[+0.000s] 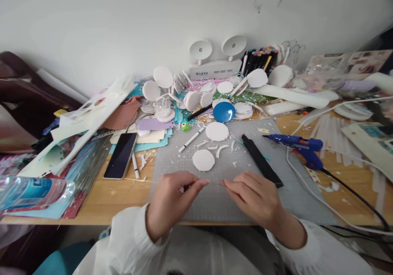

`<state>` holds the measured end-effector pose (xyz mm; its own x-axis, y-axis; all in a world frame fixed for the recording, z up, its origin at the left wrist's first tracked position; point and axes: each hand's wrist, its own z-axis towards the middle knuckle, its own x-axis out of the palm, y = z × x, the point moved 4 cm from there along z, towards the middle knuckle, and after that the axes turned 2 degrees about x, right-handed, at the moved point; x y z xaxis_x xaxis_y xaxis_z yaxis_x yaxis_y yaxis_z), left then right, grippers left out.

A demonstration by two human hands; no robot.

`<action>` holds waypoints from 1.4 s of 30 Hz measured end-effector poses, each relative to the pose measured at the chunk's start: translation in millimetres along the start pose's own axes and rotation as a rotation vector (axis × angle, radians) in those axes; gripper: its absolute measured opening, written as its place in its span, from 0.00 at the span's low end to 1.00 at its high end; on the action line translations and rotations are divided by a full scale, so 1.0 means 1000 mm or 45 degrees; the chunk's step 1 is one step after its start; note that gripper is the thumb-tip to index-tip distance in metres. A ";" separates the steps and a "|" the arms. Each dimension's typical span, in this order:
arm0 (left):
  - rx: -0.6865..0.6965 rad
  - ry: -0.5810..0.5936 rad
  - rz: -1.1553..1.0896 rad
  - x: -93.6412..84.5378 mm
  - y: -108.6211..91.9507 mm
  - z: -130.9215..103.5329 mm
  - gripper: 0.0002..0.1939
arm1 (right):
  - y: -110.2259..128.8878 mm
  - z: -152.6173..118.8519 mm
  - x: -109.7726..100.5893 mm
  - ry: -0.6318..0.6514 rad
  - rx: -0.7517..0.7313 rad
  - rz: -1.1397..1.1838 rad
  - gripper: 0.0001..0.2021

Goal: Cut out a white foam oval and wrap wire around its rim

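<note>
A thin wire (215, 182) runs between my two hands, low over the grey cutting mat (184, 209). My left hand (176, 197) pinches it between thumb and forefinger, and a fine pale length of it trails out to the left past the wrist. My right hand (253, 195) pinches the wire at its right part, fingers curled. Just beyond my fingertips lies a white disc (203, 160), with a second white disc (217, 131) behind it. White paper scraps (221, 150) and a white pen (191, 139) lie near the discs.
A blue hot glue gun (307, 146) and its cable lie to the right, beside a long black tool (260, 160). On the left are a phone (120, 156) and a plastic bottle (37, 193). A shiny blue round piece (224, 112) sits before heaped white discs and a two-headed lamp (215, 68).
</note>
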<state>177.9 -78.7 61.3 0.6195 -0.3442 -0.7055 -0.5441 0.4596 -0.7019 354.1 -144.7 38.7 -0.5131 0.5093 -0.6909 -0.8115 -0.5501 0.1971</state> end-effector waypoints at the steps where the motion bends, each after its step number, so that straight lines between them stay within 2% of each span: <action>1: 0.076 -0.065 0.011 -0.002 -0.001 -0.002 0.13 | -0.003 0.001 0.001 0.030 0.079 0.072 0.08; 3: 0.231 -0.202 0.091 -0.005 -0.002 -0.008 0.07 | -0.006 0.003 0.004 0.086 0.214 0.208 0.10; 6: 0.507 -0.356 0.357 -0.008 -0.003 -0.020 0.08 | -0.006 0.004 0.006 0.126 0.314 0.344 0.08; 8: 0.705 -0.384 0.505 -0.007 -0.004 -0.027 0.10 | -0.004 0.005 0.007 0.148 0.356 0.412 0.08; 10: 0.843 -0.346 0.580 -0.005 -0.004 -0.030 0.12 | -0.002 0.006 0.008 0.167 0.402 0.469 0.08; 13: 0.902 -0.352 0.612 -0.004 -0.003 -0.031 0.12 | 0.000 0.008 0.006 0.189 0.401 0.477 0.09; 16: 0.815 -0.413 0.586 -0.002 -0.003 -0.026 0.09 | 0.007 0.010 -0.003 0.097 0.144 0.203 0.07; 19: 0.660 -0.270 0.450 0.001 -0.002 -0.019 0.03 | 0.018 0.010 -0.011 0.004 -0.276 -0.186 0.07; 21: 0.643 -0.187 0.406 0.000 -0.003 -0.017 0.07 | 0.019 0.010 -0.012 0.016 -0.378 -0.251 0.08; 23: 0.764 -0.211 0.513 -0.004 -0.008 -0.018 0.08 | 0.013 0.013 -0.012 0.043 -0.243 -0.150 0.07; 27: 1.086 -0.380 0.817 -0.010 -0.015 -0.027 0.13 | -0.004 0.021 -0.010 0.194 0.264 0.221 0.10; 29: 1.155 -0.430 0.870 -0.011 -0.014 -0.031 0.13 | -0.008 0.023 -0.008 0.341 0.417 0.403 0.10; 32: 1.181 -0.487 0.894 -0.011 -0.012 -0.035 0.13 | -0.011 0.023 -0.007 0.533 0.594 0.619 0.06; 37: 1.165 -0.498 0.894 -0.012 -0.010 -0.039 0.14 | -0.012 0.017 -0.001 0.720 0.805 0.796 0.04; 39: 1.159 -0.498 0.865 -0.012 -0.009 -0.039 0.14 | -0.010 0.018 0.001 0.706 0.844 0.813 0.02; 42: 1.146 -0.466 0.840 -0.010 -0.008 -0.036 0.14 | -0.007 0.022 0.001 0.572 0.804 0.813 0.03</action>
<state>155.4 -108.5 70.5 0.5723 0.3656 -0.7340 -0.3151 0.9244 0.2148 352.9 -125.7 51.6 -0.8566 -0.1274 -0.4999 -0.4880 -0.1144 0.8653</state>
